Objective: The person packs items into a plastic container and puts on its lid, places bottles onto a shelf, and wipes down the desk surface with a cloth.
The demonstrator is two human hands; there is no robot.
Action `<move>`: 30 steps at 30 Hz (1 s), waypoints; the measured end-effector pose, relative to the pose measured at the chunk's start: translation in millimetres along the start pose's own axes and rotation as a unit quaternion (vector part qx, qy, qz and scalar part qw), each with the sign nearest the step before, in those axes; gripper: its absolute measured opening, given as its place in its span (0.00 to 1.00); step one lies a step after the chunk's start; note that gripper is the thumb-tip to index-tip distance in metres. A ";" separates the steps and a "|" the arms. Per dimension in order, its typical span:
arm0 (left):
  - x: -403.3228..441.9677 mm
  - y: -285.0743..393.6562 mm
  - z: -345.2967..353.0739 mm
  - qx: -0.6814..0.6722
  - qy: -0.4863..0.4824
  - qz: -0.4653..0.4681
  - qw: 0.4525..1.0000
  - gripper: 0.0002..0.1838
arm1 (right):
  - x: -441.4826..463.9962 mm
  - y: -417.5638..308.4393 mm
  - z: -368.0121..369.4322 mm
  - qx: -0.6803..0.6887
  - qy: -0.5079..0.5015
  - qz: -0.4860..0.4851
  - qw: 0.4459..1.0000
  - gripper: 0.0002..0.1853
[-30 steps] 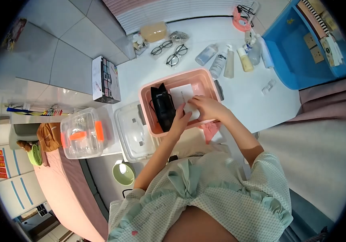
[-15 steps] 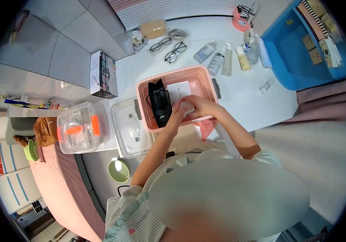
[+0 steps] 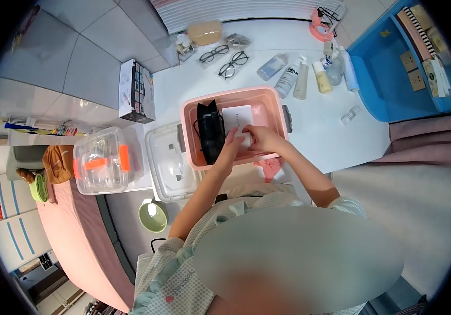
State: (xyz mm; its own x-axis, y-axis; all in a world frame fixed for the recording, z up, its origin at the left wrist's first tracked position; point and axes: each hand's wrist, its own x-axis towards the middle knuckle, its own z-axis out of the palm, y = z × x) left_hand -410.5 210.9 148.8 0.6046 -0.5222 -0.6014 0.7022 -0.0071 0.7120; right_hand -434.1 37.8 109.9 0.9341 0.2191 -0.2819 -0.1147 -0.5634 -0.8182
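Inside a pink plastic storage bin point(image 3: 236, 93), my left hand point(image 3: 228, 149) and my right hand point(image 3: 263, 139) meet around a small white object point(image 3: 246, 139). Fingers of both hands are closed on it, and they cover most of it, so its kind is unclear. Just beyond the fingers, a flat white box point(image 3: 237, 115) with small dark print lies in the bin. To the left of my hands stands a black handbag point(image 3: 211, 134), its strap hanging at its side.
A clear lid point(image 3: 170, 178) lies left of the bin, beside a clear container with orange latches point(image 3: 105, 173). Two pairs of glasses point(image 3: 233, 64) and several bottles point(image 3: 287, 81) are at the back. A blue shelf bin point(image 3: 375, 73) stands right; pink cloth point(image 3: 270, 169) lies in front.
The view has shifted slightly. My hands stay in the bin around the white object, and the fingers of my right hand have curled in more.
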 end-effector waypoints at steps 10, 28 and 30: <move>19.4 -11.5 -9.3 0.000 -0.010 -0.005 1.000 0.33 | 0.3 -22.1 3.1 -0.113 -0.020 0.121 0.986 0.22; 70.5 130.2 -19.0 0.065 -0.005 0.166 0.984 0.22 | 65.1 -48.8 -122.1 0.099 0.077 -0.049 0.991 0.16; 93.5 152.7 -25.5 0.088 -0.018 0.141 0.986 0.22 | 95.3 -17.5 -127.7 0.137 0.105 -0.047 0.984 0.16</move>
State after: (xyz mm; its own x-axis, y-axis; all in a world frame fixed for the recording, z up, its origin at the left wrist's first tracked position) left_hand -237.2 182.7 192.0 0.7503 -0.5546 -0.3599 0.4302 -0.0040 0.9027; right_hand -299.9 -33.2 161.4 0.9908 0.0743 -0.1128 -0.0849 -0.3073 -0.9478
